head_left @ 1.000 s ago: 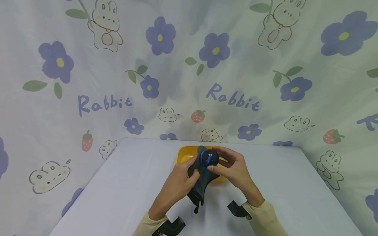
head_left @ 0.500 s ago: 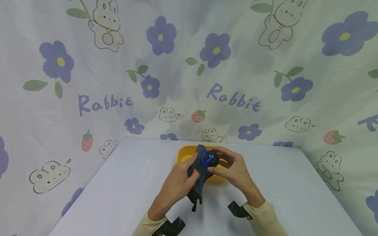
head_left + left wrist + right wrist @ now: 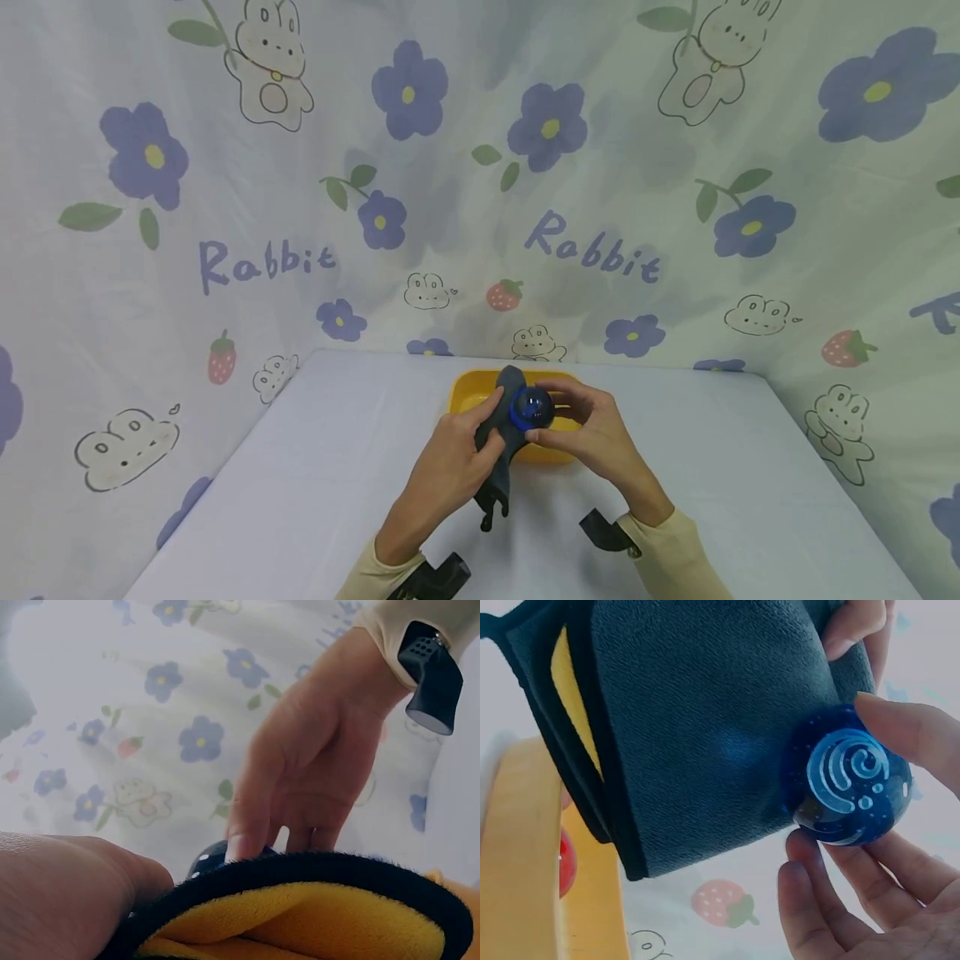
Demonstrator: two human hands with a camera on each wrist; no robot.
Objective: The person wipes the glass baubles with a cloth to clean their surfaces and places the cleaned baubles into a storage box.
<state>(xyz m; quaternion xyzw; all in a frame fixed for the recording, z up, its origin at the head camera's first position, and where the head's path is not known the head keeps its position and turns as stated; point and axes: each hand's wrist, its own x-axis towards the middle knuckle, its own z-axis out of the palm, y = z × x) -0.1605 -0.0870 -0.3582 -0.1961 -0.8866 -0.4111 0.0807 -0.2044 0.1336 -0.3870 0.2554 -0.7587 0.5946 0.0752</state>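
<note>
My right hand (image 3: 596, 425) holds a glossy dark blue ball (image 3: 847, 780) between thumb and fingertips. A pale swirl and small dots mark the ball's surface in the right wrist view. My left hand (image 3: 453, 454) grips a folded cleaning cloth (image 3: 712, 735), dark grey outside with a black border and a yellow inner side. The ball rests against the cloth's grey face. Both hands are above the near part of a yellow basin (image 3: 467, 383). In the left wrist view the cloth's edge hides most of the ball.
Inside the basin, a shiny red round thing (image 3: 567, 862) shows past the cloth in the right wrist view. A white cover lies over the table (image 3: 337, 467). Behind it hangs a curtain (image 3: 450, 183) printed with rabbits and flowers.
The ball has turned in my right fingers, its blue marking now facing differently, and it sits slightly lower. The cloth's hanging lower end has swung a little left. My left hand stays nearly still.
</note>
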